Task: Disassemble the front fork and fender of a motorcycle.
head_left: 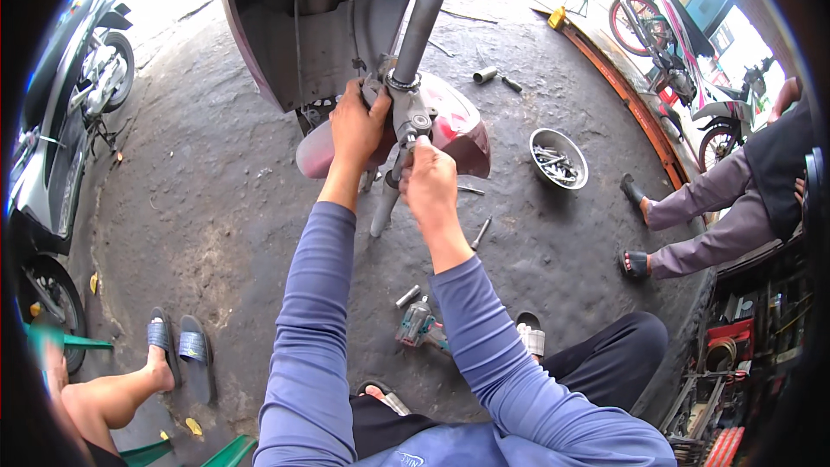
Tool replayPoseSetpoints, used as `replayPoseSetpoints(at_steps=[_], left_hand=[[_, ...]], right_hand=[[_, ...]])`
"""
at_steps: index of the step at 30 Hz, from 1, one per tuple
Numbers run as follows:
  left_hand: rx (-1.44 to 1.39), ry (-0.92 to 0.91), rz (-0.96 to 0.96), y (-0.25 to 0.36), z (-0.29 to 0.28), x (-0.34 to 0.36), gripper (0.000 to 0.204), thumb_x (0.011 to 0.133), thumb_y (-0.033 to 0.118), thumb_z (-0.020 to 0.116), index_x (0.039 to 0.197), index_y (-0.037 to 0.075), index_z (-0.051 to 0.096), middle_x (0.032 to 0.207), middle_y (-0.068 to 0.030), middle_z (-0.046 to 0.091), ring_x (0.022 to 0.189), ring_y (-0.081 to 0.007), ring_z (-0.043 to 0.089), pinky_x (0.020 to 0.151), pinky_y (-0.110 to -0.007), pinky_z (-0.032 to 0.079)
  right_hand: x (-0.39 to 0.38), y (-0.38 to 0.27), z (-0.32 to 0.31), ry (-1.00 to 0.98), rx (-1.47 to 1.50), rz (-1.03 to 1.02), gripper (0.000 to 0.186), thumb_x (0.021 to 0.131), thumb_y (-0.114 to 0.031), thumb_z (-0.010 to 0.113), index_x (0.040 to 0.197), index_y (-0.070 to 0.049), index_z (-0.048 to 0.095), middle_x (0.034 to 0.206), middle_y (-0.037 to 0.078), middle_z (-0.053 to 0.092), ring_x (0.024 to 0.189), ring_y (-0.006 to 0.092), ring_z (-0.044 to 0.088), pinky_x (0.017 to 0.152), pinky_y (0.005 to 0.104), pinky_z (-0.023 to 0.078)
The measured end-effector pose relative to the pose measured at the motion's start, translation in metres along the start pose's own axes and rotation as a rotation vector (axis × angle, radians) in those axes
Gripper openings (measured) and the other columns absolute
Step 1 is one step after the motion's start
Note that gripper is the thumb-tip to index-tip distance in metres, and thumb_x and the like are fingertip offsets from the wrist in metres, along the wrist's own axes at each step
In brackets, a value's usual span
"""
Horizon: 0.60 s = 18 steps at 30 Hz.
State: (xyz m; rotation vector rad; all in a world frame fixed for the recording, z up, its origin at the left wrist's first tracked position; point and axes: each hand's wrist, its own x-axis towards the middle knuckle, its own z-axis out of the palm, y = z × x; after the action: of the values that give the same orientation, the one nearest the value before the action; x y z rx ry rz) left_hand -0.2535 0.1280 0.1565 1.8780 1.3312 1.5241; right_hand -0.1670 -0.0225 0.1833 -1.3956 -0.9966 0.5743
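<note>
In front of me stands the front fork assembly of a motorbike, with a grey tube [425, 22] rising from a metal clamp [412, 112]. My left hand [356, 128] is closed round the left side of the clamp, its thumb near the tube's base. Just below the clamp's right end my right hand [431, 180] is closed, thumb pointing up at a round fitting; whatever is between its fingers is hidden. A pink-red fender [462, 125] sits behind the clamp. Below it, a grey metal leg [383, 210] slants down beside my right hand.
A metal bowl of bolts [558, 159] stands to the right. A teal impact wrench [418, 323], a socket [408, 296] and a thin tool [482, 232] lie on the floor. Motorbikes [86, 95] line the left. Other people sit at both sides; an orange rail [618, 91] runs at right.
</note>
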Motion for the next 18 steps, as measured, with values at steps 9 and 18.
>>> replayPoseSetpoints(at_steps=[9,18], left_hand=[[0.003,0.001,0.001,0.003,-0.002,0.0,0.053,0.092,0.045,0.065,0.122,0.001,0.061,0.107,-0.0267,0.071,0.104,-0.0463,0.066,0.092,-0.052,0.048],[0.018,0.009,-0.004,0.002,0.0,-0.001,0.057,0.092,0.048,0.064,0.122,0.0,0.061,0.108,-0.0281,0.071,0.105,-0.0464,0.066,0.092,-0.053,0.049]], right_hand=[[0.01,0.025,-0.02,-0.359,0.655,0.482,0.033,0.106,-0.032,0.049,0.087,-0.007,0.061,0.067,0.0,0.054,0.06,0.0117,0.055,0.052,0.0306,0.041],[-0.032,0.025,-0.073,-0.313,0.129,0.117,0.019,0.09,0.008,0.07,0.108,0.004,0.072,0.089,0.003,0.072,0.09,0.012,0.07,0.076,0.0256,0.055]])
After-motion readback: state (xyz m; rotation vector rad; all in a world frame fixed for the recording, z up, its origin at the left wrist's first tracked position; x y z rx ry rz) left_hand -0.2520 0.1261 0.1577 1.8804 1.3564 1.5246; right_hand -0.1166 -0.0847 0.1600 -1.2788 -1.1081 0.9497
